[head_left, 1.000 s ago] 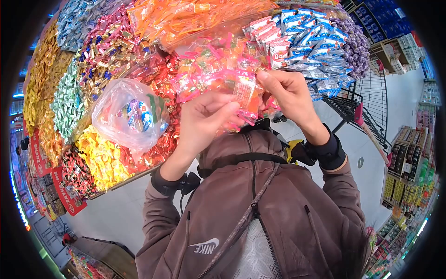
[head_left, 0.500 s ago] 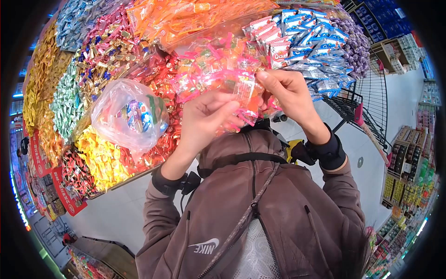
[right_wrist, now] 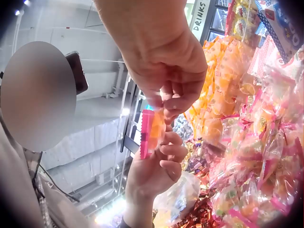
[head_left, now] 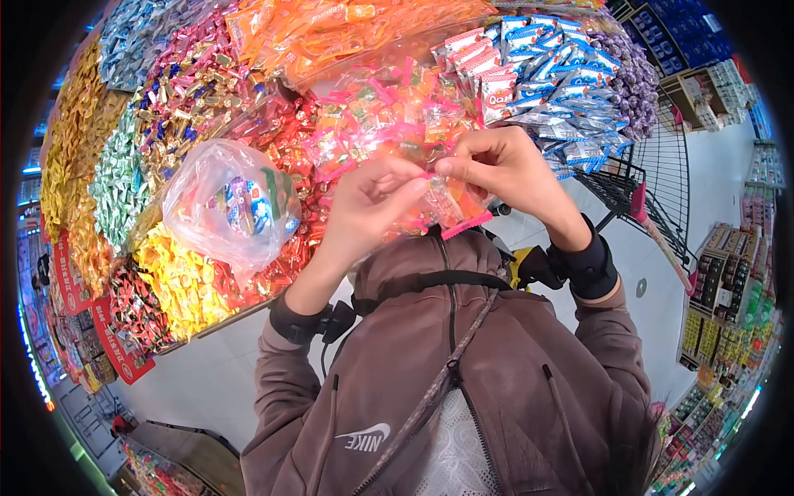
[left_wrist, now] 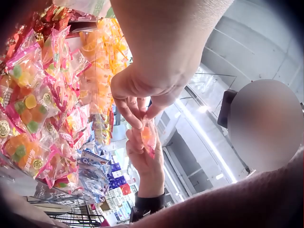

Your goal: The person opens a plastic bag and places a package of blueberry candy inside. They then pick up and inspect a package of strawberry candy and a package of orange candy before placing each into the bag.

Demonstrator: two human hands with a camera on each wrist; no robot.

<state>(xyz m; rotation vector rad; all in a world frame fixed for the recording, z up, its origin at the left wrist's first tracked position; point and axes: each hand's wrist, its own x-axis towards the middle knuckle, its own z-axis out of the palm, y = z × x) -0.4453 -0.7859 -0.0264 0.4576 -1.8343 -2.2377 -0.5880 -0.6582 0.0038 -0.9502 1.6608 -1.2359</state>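
Observation:
Between both hands is a small clear gummy candy packet (head_left: 451,207) with pink edges and orange pieces inside. My left hand (head_left: 364,207) pinches its upper left end between thumb and fingers. From the other side, my right hand (head_left: 509,169) pinches the top edge, fingertips close to those of the left. The packet (left_wrist: 149,137) hangs below the near fingers in the left wrist view. Its pink serrated edge (right_wrist: 146,135) faces the right wrist camera. Just beyond the hands lies a heap of similar pink-edged packets (head_left: 364,112).
A clear plastic bag (head_left: 186,202) with some candies in it sits on the candy display to the left. Orange packets (head_left: 331,33) lie behind, blue-and-white packets (head_left: 546,83) at back right. A wire shopping cart (head_left: 662,190) stands at the right.
My right hand has moved left and slightly down, closer to the left fingertips. The packet has tilted, its lower end swinging toward the body. The left hand has stayed nearly in place.

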